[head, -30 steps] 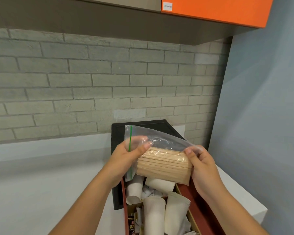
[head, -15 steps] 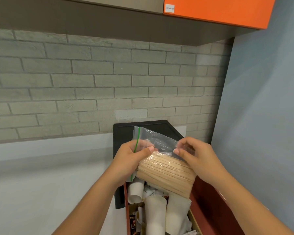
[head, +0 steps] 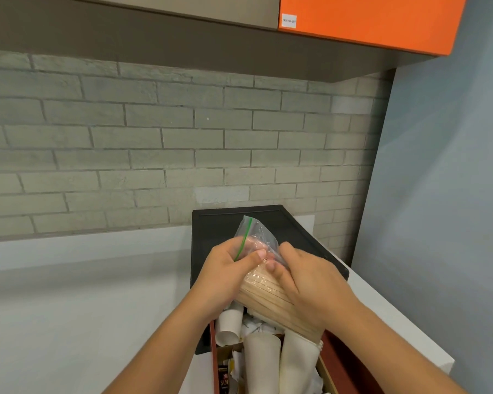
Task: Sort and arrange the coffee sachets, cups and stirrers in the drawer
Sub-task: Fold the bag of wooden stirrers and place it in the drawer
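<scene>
A clear zip bag with a green seal strip [head: 252,237] holds a bundle of wooden stirrers [head: 271,300]. I hold it above the open drawer [head: 342,362]. My left hand [head: 225,273] grips the bag's left side near the seal, thumb on top. My right hand [head: 308,282] is wrapped over the bundle from the right, fingers pinching the loose plastic. Below, white paper cups [head: 261,356] lie on their sides in the drawer, with a dark coffee sachet [head: 225,383] at the lower left.
A black tray-like box [head: 291,223] sits on the white counter [head: 83,294] behind the drawer, against the grey brick wall. A blue wall closes off the right side. An orange cabinet [head: 367,21] hangs overhead.
My right hand slid left over the stirrer bundle toward my left hand, bunching the bag's empty top. The bag tilted and the hands came close together.
</scene>
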`<state>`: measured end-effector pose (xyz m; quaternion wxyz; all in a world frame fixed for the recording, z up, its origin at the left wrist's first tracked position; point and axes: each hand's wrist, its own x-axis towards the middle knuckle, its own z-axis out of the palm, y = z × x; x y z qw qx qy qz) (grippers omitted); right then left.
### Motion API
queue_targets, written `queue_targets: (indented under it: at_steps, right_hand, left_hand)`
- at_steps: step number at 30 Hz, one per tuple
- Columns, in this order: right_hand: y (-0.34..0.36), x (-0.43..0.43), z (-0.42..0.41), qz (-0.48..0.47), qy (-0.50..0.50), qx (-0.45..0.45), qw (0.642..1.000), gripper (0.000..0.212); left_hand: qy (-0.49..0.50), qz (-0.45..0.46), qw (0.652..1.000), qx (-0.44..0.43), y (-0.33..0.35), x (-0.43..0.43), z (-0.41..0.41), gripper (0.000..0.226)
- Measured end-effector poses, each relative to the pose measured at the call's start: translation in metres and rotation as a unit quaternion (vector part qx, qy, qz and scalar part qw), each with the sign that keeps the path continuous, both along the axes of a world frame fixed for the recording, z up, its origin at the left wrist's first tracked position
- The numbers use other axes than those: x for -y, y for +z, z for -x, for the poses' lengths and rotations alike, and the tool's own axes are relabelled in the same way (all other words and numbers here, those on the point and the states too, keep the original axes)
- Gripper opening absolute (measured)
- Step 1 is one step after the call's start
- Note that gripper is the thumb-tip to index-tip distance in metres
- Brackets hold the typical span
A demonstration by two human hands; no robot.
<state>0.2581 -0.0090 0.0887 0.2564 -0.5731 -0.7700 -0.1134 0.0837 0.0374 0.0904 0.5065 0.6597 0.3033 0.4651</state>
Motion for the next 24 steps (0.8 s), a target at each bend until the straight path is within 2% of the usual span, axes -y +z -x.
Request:
queue_targets:
  at_steps: [4,9,12,14,18,21,24]
  right_hand:
    - [0.001,-0.002,0.004,-0.017,0.019,-0.04,0.999,0.037]
    - [0.007,0.0,0.006,-0.002,0.01,-0.063,0.998,0.041]
    - [0.008,0.003,0.003,0.025,0.014,-0.057,0.998,0.039]
    - [0.008,0.003,0.002,0.042,0.012,-0.054,0.998,0.036]
    - [0.007,0.006,-0.001,0.073,0.004,-0.036,0.997,0.028]
    - [0.008,0.008,-0.003,0.088,0.0,-0.023,0.996,0.029]
    - [0.008,0.009,-0.005,0.092,0.001,-0.011,0.996,0.026]
  left_hand:
    - [-0.003,-0.015,1.0,-0.016,0.003,0.001,0.001,0.011]
    - [-0.038,0.009,0.999,-0.024,0.006,0.0,0.002,0.009]
    - [-0.073,0.034,0.997,-0.01,0.005,-0.001,0.007,0.025]
    - [-0.061,0.021,0.998,0.011,0.005,-0.004,0.01,0.03]
    - [0.017,-0.026,0.999,0.018,0.007,-0.009,0.011,0.014]
    - [0.025,-0.032,0.999,0.009,0.009,-0.01,0.011,0.009]
    - [0.016,0.005,0.999,0.037,0.014,-0.01,0.01,0.024]
